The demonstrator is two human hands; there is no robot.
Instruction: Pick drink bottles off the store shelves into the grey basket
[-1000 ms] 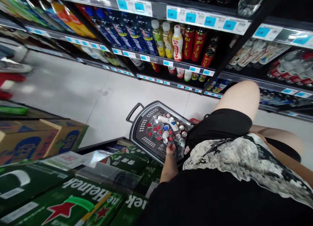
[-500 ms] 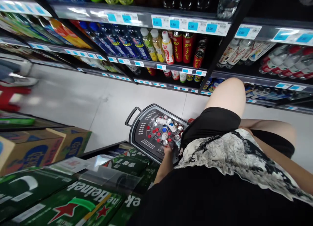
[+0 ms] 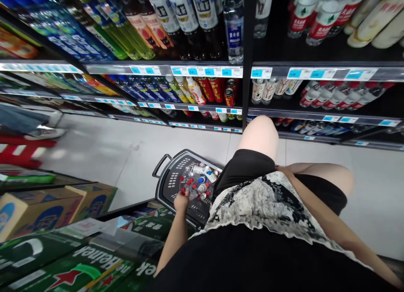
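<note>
A dark plastic shopping basket (image 3: pixel 167 180) stands on the floor in front of my knees, holding several small bottles and cans (image 3: pixel 198 182) with red, white and blue caps. My left hand (image 3: pixel 181 200) reaches down into its near left part, fingers curled round a red-capped bottle (image 3: pixel 184 192). My right hand (image 3: pixel 283 170) rests on my right thigh by the hem of my black shorts; its fingers are mostly hidden by my patterned top.
Drink shelves (image 3: pixel 202 71) with blue price tags line the far side of the aisle. Green Heineken cases (image 3: pixel 78 262) and cardboard boxes (image 3: pixel 41 205) are stacked at my left. A red stool (image 3: pixel 19 149) and someone's shoe (image 3: pixel 44 133) are at far left.
The view has swung upward and to the right, showing higher shelves. My left hand has shifted from the basket's near middle toward its left side, still among the bottles.
</note>
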